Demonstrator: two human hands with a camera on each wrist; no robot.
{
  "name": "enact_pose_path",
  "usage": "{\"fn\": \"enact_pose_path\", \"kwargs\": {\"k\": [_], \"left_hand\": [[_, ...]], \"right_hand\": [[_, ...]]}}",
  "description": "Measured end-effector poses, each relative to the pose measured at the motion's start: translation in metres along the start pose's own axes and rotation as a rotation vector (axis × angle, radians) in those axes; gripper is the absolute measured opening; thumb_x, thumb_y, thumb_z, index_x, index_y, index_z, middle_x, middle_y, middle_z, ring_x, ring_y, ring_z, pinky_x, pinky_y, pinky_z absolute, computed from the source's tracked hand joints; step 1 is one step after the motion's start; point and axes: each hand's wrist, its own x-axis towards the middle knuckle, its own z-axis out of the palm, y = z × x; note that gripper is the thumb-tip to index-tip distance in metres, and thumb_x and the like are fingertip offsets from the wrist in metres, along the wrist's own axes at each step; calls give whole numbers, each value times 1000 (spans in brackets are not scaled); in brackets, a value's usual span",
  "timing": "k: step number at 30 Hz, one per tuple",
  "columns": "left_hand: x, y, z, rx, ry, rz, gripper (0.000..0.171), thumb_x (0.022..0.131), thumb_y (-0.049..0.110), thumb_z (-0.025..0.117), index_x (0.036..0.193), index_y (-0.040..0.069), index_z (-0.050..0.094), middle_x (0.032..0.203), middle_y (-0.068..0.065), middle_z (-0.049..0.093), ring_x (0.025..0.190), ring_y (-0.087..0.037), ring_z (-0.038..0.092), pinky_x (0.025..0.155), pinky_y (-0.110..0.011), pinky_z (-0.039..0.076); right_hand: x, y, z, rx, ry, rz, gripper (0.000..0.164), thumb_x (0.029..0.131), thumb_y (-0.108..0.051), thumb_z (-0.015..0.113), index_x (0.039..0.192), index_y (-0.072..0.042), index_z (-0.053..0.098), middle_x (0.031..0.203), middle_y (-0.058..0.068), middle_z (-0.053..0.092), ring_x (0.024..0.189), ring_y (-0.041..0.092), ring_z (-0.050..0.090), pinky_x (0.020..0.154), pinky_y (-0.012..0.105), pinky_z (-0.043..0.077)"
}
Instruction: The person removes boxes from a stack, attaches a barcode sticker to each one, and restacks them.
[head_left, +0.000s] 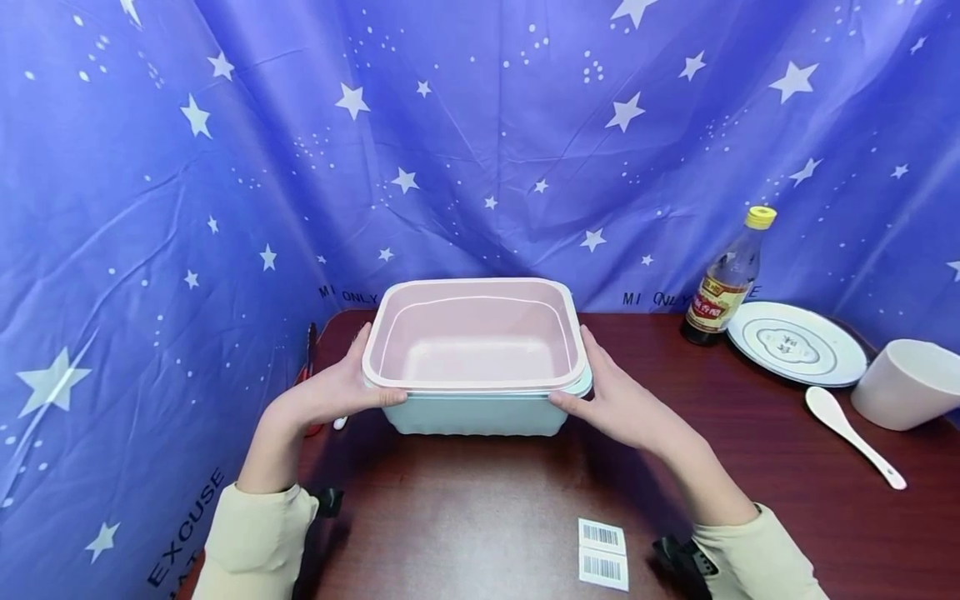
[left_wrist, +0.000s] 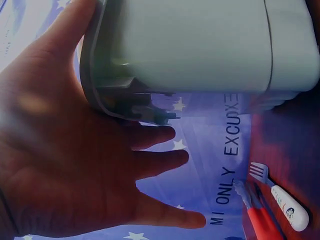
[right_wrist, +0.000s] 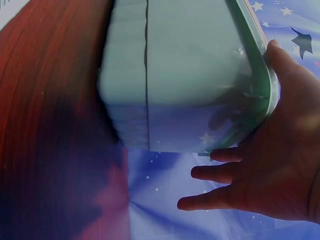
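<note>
A pink plastic basin (head_left: 480, 312) sits nested in a pale green basin (head_left: 476, 415) in the middle of the head view. My left hand (head_left: 347, 385) holds the stacked basins at the left side, its thumb on the front corner of the rim. At the right side, my right hand (head_left: 618, 396) grips the rim in the same way. Both wrist views show the other fingers spread out straight below the rim of the green basin (left_wrist: 195, 45) (right_wrist: 192, 55). The index fingers are partly hidden there.
A vinegar bottle (head_left: 720, 287), patterned plates (head_left: 828, 337), a white spoon (head_left: 855, 437) and a white cup (head_left: 903, 383) stand or lie at the right. Barcode labels (head_left: 603, 553) lie in front. A fork (left_wrist: 287, 205) and a red-handled tool (left_wrist: 262, 220) lie at the left.
</note>
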Motion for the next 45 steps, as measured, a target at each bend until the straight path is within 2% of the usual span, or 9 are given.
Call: {"fn": "enact_pose_path", "kwargs": {"k": [6, 16, 22, 28, 32, 35, 39, 45], "left_hand": [[0, 0, 0, -40, -11, 15, 109, 85, 21, 82, 160, 13, 2, 154, -20, 24, 135, -40, 36, 104, -50, 39], [-2, 0, -1, -20, -33, 53, 107, 86, 21, 81, 161, 21, 4, 153, -15, 29, 135, -41, 35, 103, -54, 39], [0, -1, -4, -28, -47, 103, 106, 86, 18, 81, 161, 23, 7, 152, -13, 31, 134, -40, 36, 103, -55, 39], [1, -2, -4, -49, -51, 106, 105, 85, 20, 82, 160, 23, 8, 151, -11, 30, 135, -36, 36, 104, -55, 39], [3, -3, -3, -57, -24, 146, 101, 83, 17, 84, 157, 17, 16, 148, -12, 36, 132, -38, 40, 104, -59, 39], [5, -1, -2, -28, 19, 178, 97, 81, 16, 85, 155, 12, 23, 144, -15, 41, 129, -37, 43, 103, -56, 40], [4, 3, -2, -3, 69, 184, 97, 80, 15, 86, 155, 13, 25, 144, -15, 40, 129, -37, 40, 102, -50, 41], [6, 7, -1, -76, 86, 181, 99, 81, 12, 85, 157, 22, 22, 147, -11, 39, 131, -40, 42, 103, -48, 44]], "right_hand": [[3, -2, 3, 92, 18, -60, 96, 92, -33, 76, 161, -30, 9, 156, -1, 32, 137, 24, 40, 112, 48, 31], [2, -1, 6, 89, 21, -39, 100, 94, -33, 74, 162, -34, 1, 162, 1, 25, 141, 28, 37, 113, 52, 29], [2, -1, 7, 92, 27, -33, 101, 93, -33, 75, 163, -27, 1, 162, 3, 25, 141, 30, 37, 113, 52, 29], [2, -1, 7, 96, 31, -26, 100, 93, -33, 75, 163, -14, 5, 161, 6, 26, 140, 31, 38, 112, 53, 29], [2, 0, 7, 89, 34, -17, 100, 93, -32, 75, 162, -10, 6, 162, 13, 22, 143, 31, 30, 114, 55, 26], [1, -1, 8, 52, 34, 17, 103, 92, -35, 74, 162, -6, 4, 165, 19, 12, 149, 33, 17, 116, 58, 21], [1, -1, 9, 21, 32, 53, 106, 92, -39, 73, 161, -4, 1, 166, 22, 0, 152, 35, 4, 117, 60, 16], [2, -3, 10, 53, 82, 4, 101, 94, -36, 71, 161, -4, 3, 165, 22, 5, 151, 36, 9, 117, 60, 17]]}}
